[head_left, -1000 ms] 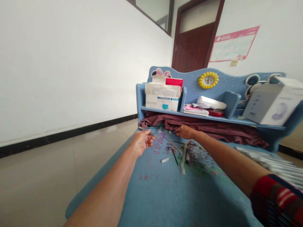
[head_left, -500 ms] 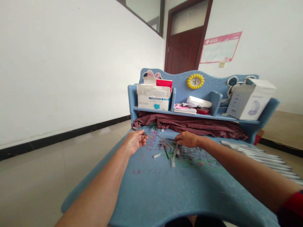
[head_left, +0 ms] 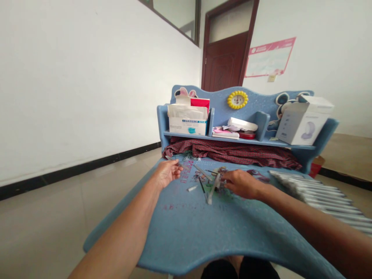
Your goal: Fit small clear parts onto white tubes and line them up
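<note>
My left hand (head_left: 168, 173) is closed in a pinch round a thin clear pen barrel (head_left: 169, 158), above the left side of the blue desk (head_left: 174, 232). My right hand (head_left: 241, 183) has its fingers curled down at the loose pen parts; what its fingertips grip, if anything, is hidden. Just left of those fingertips lie a clear barrel (head_left: 213, 190), a dark thin refill (head_left: 202, 186) and another clear barrel (head_left: 203, 173). A small whitish cap-like piece (head_left: 192, 188) rests nearer my left hand.
Many white-and-dark pens (head_left: 322, 197) lie side by side on the desk's right. Behind are a bunched checked cloth (head_left: 232, 153) and a shelf holding a mask box (head_left: 187, 120), papers (head_left: 225, 133), a red round tin (head_left: 247, 135) and a white box (head_left: 303, 122).
My right hand has moved right and slightly toward me, at the edge of the pen parts. My left hand keeps its pinch in nearly the same place. The view has shifted slightly.
</note>
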The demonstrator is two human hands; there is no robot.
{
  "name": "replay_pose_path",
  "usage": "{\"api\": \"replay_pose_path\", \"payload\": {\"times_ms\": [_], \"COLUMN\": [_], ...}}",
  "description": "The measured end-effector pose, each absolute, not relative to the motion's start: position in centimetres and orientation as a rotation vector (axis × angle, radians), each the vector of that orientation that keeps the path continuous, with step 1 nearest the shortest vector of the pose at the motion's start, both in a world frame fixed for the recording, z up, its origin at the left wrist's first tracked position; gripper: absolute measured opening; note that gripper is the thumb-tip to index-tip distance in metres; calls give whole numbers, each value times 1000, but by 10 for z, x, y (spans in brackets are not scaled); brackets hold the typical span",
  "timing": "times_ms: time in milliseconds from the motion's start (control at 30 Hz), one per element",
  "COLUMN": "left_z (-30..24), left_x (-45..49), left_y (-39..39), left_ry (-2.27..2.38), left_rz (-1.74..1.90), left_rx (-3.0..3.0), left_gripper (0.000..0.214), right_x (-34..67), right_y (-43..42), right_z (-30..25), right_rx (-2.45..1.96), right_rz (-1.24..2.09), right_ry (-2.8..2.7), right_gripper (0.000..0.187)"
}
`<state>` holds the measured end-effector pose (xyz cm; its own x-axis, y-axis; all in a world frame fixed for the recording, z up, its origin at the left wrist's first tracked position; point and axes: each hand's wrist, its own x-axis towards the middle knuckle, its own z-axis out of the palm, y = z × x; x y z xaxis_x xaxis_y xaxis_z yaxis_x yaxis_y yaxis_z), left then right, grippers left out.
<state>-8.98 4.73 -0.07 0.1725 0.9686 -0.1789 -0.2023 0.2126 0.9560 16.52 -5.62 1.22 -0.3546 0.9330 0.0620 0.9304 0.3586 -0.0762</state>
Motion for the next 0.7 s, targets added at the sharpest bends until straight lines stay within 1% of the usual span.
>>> {"api": "replay_pose_path", "payload": {"times_ms": [167,367,533,600,633,700], "left_z": [0,1,1,2,2,4], "left_x": [-89,-88,-89,-87,-86,-82], "left_y": [45,44,44,43,42,38], "left_ry": [1029,1013,1006,1002,996,971], "left_rz": [1033,1038,1031,1026,1023,1009], "left_rx": [984,983,986,984,986,998], "left_gripper": [17,16,17,17,17,17], "right_x": [149,133,132,135,137,140], "right_y": [-74,-67,-66,-67,-67,-67], "right_z": [5,-3,-9,-12,-13,-17], "right_rx": [-1789,-1867,-1790,-1698,-1634,-1481], "right_rz": [-36,-122,-141,-29,92,448], "right_ry": [-2483,-2456,-2427,-2335,-2259,-2032], "right_gripper": [22,24,23,20,19,14]}}
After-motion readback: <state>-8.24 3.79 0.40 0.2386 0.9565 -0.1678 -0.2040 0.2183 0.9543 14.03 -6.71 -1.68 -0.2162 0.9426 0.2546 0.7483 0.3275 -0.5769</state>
